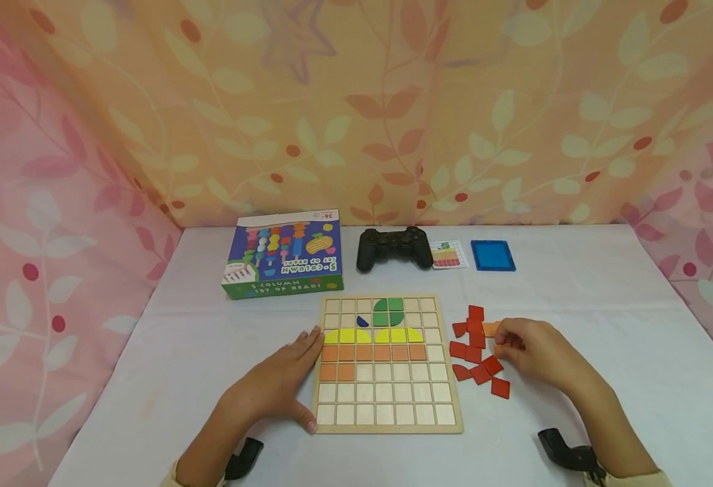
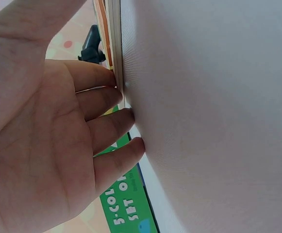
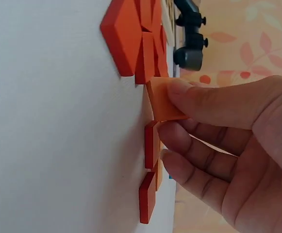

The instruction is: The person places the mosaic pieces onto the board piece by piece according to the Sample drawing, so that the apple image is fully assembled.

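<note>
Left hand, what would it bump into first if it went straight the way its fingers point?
The left hand would most likely meet the wooden board first. It looks right up against the board's left edge, so there seems to be hardly any gap.

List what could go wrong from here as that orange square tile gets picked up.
1. The right hand pinches the orange square tile close beside loose red tiles, so lifting it might nudge some of them.
2. The left hand touches the wooden grid board at its left edge; a push there could shift the board and jostle the pieces lying in its cells.
</note>
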### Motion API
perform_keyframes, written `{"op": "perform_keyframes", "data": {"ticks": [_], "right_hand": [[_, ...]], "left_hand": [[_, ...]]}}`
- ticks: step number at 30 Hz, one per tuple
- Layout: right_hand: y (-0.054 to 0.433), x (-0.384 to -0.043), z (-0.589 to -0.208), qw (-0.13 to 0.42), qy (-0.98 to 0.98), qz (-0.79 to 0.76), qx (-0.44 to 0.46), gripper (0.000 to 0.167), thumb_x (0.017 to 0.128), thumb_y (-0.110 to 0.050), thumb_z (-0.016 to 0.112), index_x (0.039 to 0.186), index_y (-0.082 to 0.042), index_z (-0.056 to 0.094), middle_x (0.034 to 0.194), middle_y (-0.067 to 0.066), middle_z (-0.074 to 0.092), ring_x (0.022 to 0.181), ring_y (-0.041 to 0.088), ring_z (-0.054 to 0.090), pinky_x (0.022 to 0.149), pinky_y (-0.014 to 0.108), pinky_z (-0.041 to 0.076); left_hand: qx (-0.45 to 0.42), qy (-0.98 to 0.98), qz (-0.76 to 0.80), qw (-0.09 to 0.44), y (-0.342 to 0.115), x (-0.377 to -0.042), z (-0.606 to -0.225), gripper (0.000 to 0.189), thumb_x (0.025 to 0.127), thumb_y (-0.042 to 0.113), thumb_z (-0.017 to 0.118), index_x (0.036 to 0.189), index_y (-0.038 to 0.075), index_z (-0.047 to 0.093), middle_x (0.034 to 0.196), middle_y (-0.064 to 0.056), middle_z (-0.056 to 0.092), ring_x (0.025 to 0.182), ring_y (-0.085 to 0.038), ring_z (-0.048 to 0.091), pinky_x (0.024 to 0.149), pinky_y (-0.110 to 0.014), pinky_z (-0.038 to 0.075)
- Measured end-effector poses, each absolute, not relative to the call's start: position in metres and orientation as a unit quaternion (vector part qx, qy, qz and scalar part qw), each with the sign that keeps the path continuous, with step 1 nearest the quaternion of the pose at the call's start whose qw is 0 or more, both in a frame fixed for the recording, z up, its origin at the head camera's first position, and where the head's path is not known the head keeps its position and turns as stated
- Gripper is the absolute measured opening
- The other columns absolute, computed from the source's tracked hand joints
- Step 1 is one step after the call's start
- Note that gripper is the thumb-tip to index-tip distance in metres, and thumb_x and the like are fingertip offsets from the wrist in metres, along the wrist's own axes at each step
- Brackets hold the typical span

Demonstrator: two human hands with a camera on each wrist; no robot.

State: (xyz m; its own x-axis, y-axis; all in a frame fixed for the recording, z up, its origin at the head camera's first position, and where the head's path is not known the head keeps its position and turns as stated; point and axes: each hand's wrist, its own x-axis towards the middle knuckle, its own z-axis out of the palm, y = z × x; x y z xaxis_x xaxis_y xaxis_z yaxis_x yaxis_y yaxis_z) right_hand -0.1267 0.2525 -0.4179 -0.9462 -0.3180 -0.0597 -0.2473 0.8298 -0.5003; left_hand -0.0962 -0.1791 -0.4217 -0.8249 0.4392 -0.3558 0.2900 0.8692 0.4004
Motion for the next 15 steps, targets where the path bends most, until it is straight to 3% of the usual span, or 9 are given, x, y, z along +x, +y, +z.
{"op": "perform_keyframes", "data": {"ticks": [6,15], "right_hand": [[0.254,-0.127,-0.417,0.083,0.948,-0.293,-0.088,0.009,0.083,-0.009,0.082,0.09,-0.013,0.077,0.086,-0.002,0.069,0.081,0.019,0.06,0.071,0.032,0.056],[0.233,-0.128,-0.422,0.108,0.917,-0.383,-0.038,0.009,0.087,-0.013,0.078,0.096,-0.011,0.08,0.098,0.007,0.072,0.09,0.024,0.062,0.069,0.026,0.058]], "left_hand": [[0.194,0.94,0.169,0.223,-0.179,-0.096,-0.422,0.142,0.048,0.059,0.093,0.16,0.008,0.022,0.167,-0.006,0.014,0.152,-0.028,0.013,0.118,-0.05,0.024],[0.198,0.94,0.168,0.22,-0.18,-0.096,-0.422,0.142,0.048,0.06,0.092,0.16,0.007,0.023,0.166,-0.008,0.015,0.152,-0.029,0.014,0.118,-0.05,0.025]]}}
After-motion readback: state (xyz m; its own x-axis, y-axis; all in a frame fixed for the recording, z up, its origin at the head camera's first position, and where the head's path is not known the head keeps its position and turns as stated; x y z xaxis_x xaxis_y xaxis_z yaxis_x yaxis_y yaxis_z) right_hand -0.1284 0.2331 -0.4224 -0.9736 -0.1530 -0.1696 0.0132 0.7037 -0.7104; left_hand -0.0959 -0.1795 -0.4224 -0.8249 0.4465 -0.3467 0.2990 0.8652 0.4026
